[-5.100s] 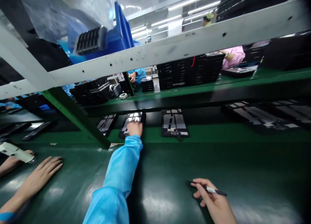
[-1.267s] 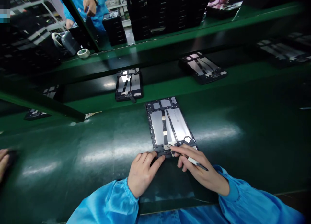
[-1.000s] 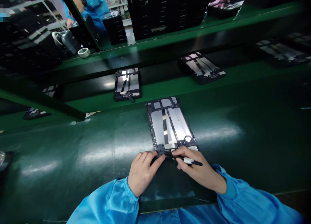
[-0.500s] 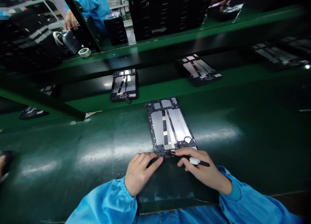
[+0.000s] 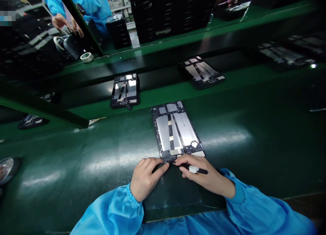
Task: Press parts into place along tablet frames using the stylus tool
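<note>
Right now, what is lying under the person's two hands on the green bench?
Under the left hand and right hand lies the near end of an opened tablet. The right fingers hold a dark pen tool. The hands cover that edge.

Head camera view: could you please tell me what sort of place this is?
Probably an electronics assembly line: open tablets lie along a green conveyor, black trays are stacked behind, and workers wear blue smocks.
</note>
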`<action>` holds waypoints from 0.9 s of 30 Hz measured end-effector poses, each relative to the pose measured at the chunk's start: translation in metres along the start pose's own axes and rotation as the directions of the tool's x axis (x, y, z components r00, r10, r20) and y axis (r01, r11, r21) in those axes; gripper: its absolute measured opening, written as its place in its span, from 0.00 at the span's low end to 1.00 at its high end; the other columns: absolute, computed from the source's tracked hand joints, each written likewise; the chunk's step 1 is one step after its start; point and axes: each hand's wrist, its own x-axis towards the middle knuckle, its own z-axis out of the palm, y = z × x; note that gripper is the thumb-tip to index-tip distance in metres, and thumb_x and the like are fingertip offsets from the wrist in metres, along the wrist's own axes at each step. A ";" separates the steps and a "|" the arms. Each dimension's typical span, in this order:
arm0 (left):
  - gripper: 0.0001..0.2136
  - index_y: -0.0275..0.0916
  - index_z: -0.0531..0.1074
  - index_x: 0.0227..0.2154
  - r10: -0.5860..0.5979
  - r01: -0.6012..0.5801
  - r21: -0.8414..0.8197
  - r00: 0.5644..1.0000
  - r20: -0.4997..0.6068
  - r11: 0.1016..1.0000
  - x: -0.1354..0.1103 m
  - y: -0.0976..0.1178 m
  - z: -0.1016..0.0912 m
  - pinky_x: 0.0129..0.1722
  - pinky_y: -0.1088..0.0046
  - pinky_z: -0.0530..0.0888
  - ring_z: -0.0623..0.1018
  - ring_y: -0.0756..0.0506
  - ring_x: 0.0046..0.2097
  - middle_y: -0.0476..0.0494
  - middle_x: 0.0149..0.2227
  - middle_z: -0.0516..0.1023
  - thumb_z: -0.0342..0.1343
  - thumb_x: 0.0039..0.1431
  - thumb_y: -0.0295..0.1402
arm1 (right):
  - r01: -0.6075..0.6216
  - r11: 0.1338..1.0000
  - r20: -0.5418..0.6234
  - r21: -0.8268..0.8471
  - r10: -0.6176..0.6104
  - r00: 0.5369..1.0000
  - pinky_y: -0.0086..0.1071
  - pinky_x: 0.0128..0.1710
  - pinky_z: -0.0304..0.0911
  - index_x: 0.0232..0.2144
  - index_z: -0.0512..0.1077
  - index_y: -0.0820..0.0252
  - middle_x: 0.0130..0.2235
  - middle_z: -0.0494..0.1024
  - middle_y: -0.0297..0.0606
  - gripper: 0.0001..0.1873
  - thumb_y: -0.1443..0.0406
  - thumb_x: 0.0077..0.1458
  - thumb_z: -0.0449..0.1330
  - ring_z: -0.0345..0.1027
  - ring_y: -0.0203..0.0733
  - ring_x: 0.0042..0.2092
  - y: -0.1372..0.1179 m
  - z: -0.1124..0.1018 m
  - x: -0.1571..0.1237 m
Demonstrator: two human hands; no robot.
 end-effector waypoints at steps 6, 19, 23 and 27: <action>0.14 0.37 0.69 0.53 0.162 -0.156 -0.073 0.984 0.079 0.985 0.001 0.024 0.002 0.42 0.70 0.69 0.73 0.46 0.47 0.41 0.47 0.76 0.49 0.68 0.26 | -0.169 0.957 -0.122 0.237 0.202 0.972 0.26 0.22 0.69 0.37 0.71 0.61 0.26 0.75 0.33 0.15 0.54 0.62 0.58 0.69 0.34 0.22 0.010 -0.006 -0.007; 0.15 0.47 0.70 0.54 0.265 -0.254 -0.079 0.942 0.208 0.964 0.011 0.038 0.009 0.41 0.68 0.69 0.71 0.44 0.47 0.42 0.52 0.72 0.46 0.69 0.30 | -0.116 0.941 -0.026 -0.316 0.114 0.993 0.29 0.24 0.60 0.29 0.69 0.57 0.26 0.76 0.31 0.07 0.63 0.59 0.61 0.71 0.39 0.26 0.002 -0.022 -0.022; 0.15 0.47 0.70 0.54 0.251 -0.238 -0.084 0.944 0.213 0.968 0.012 0.041 0.009 0.40 0.68 0.68 0.70 0.44 0.47 0.43 0.51 0.72 0.46 0.69 0.30 | -0.110 0.934 -0.002 -0.340 0.116 0.993 0.29 0.25 0.59 0.29 0.69 0.57 0.26 0.75 0.31 0.07 0.63 0.59 0.61 0.69 0.39 0.26 -0.002 -0.024 -0.019; 0.15 0.48 0.69 0.55 0.249 -0.236 -0.084 0.942 0.226 0.968 0.012 0.043 0.009 0.40 0.68 0.68 0.70 0.44 0.47 0.42 0.52 0.72 0.47 0.69 0.29 | -0.131 0.942 -0.016 -0.309 0.133 0.991 0.29 0.25 0.58 0.30 0.69 0.57 0.26 0.75 0.31 0.07 0.62 0.60 0.60 0.68 0.38 0.25 -0.001 -0.024 -0.020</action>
